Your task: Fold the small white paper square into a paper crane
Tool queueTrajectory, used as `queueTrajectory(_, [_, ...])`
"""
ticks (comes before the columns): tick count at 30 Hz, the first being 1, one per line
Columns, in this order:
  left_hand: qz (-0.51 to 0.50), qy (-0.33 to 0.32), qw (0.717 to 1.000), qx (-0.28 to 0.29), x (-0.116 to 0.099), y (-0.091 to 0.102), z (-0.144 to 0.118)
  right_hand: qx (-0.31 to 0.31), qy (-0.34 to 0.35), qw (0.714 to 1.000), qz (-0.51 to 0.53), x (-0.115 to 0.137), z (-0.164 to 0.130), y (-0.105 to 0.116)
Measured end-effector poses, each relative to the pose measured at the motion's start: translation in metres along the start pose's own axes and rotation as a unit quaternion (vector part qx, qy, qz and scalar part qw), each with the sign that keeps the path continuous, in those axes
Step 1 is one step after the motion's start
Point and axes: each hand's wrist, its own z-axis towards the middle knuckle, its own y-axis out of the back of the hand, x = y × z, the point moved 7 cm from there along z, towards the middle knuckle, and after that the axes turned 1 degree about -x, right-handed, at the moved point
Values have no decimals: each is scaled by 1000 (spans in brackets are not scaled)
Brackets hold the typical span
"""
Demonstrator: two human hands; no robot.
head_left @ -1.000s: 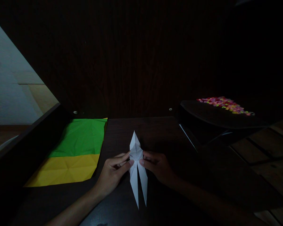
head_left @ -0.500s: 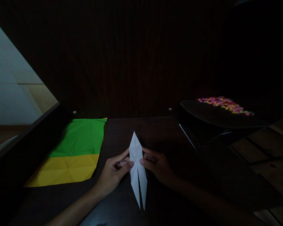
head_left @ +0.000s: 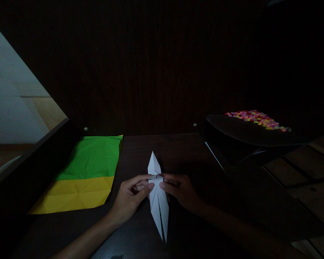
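Note:
A white piece of folded origami paper (head_left: 157,196), long and diamond-like, points away from me with a single tip at the top. Its lower end splits into two narrow points. My left hand (head_left: 132,192) grips its left edge, thumb on top and fingers at the side and beneath. On the opposite edge my right hand (head_left: 179,189) pinches it the same way. Both index fingers reach across the paper's middle, where the upper flap bends at a crosswise crease. The fingers under the paper are partly hidden.
Left of my hands lie a creased green sheet (head_left: 93,158) and a yellow sheet (head_left: 75,196) on the dark table (head_left: 140,144). A dark panel (head_left: 151,72) rises behind. At right, a colourful beaded item (head_left: 256,119) rests on a dark rounded surface (head_left: 232,131).
Both index fingers have moved inward from the paper's side edges onto its middle. The upper part of the paper, flat before, now bends across a crease there. The thumbs stay in place.

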Motion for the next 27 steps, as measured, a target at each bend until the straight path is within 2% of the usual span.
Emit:
queueTrajectory(8, [28, -35, 999, -1, -4, 2, 1, -10, 9, 1000, -25, -1, -1, 4])
queueTrajectory(17, [48, 8, 998, -30, -1, 3, 1, -61, 35, 994, -81, 5, 0, 8])
queueTrajectory(23, [-45, 27, 998, -33, 2, 0, 1, -50, 14, 999, 12, -1, -1, 3])
queueTrajectory(27, [-52, 6, 998, -34, 1, 2, 2, -23, 33, 999, 2, 1, -2, -2])
